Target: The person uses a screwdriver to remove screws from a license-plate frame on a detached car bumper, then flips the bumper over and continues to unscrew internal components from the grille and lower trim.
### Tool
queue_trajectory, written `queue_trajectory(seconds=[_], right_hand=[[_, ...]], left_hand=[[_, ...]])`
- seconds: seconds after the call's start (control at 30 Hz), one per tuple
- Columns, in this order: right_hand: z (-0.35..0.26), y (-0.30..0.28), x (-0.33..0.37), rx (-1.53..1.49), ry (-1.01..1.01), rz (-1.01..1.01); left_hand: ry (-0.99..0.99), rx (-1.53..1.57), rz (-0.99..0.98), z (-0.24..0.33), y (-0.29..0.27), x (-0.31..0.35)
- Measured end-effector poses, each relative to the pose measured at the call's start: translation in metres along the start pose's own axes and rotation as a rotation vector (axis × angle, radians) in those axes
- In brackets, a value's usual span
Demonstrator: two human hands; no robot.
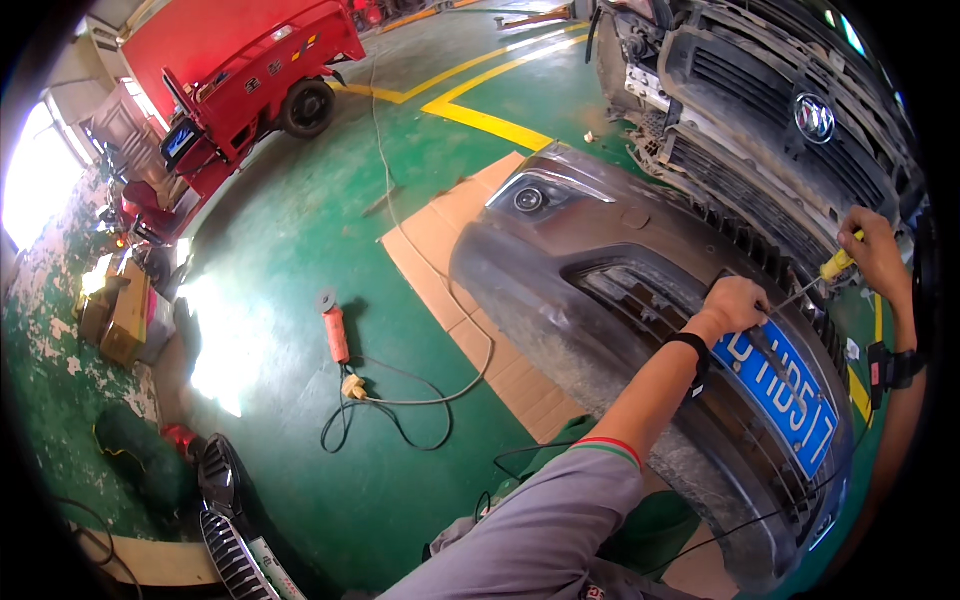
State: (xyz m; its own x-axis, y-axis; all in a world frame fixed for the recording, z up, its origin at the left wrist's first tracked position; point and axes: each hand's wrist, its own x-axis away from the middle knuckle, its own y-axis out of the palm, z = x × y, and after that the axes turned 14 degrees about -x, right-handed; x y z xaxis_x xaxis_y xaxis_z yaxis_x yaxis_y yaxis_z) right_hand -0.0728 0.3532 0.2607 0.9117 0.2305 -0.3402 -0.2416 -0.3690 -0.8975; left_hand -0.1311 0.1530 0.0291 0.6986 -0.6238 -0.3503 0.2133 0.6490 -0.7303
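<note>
A brown car bumper [620, 215] lies across flattened cardboard, with a blue licence plate [780, 385] on its front. My right hand [878, 255] is closed round the yellow handle of a screwdriver [836, 266]. Its thin shaft slants down and left to the plate's upper edge, beside the fingers of my left hand; the tip is hard to see. Bent at the plate's upper left corner, my left hand [735, 303] has its fingers closed, and what they pinch is hidden. A dark, narrow piece [775, 360] lies across the plate.
Behind the bumper stands a car front [770, 110] stripped of its bumper. Left of the cardboard [425, 235], a red angle grinder [335, 333] lies on the green floor with its cable looped. A grille [230, 545] lies at lower left, and a red cargo tricycle [255, 90] stands farther back.
</note>
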Motion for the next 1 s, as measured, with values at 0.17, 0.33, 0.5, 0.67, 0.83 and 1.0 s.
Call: queue_trajectory(seconds=[0.17, 0.33, 0.5, 0.67, 0.83, 1.0], right_hand=[[0.012, 0.023, 0.006, -0.05, 0.11, 0.195], [0.046, 0.058, 0.008, -0.208, 0.161, 0.683], [0.022, 0.057, -0.003, -1.347, 0.232, 0.544], [0.017, 0.051, -0.007, -1.557, 0.244, 0.335], [0.015, 0.042, 0.008, -0.29, 0.381, 0.54], [0.021, 0.057, 0.0, -1.108, 0.343, 0.701]], left_hand=[[0.0, -0.021, 0.005, -0.005, 0.0, 0.0], [0.02, 0.015, 0.013, 0.003, 0.003, -0.003], [-0.013, 0.0, 0.019, -0.003, 0.0, 0.0], [0.013, -0.038, 0.004, -0.002, -0.001, 0.0], [0.0, -0.026, -0.033, 0.005, -0.002, -0.001], [-0.019, -0.05, -0.028, 0.0, -0.002, -0.002]])
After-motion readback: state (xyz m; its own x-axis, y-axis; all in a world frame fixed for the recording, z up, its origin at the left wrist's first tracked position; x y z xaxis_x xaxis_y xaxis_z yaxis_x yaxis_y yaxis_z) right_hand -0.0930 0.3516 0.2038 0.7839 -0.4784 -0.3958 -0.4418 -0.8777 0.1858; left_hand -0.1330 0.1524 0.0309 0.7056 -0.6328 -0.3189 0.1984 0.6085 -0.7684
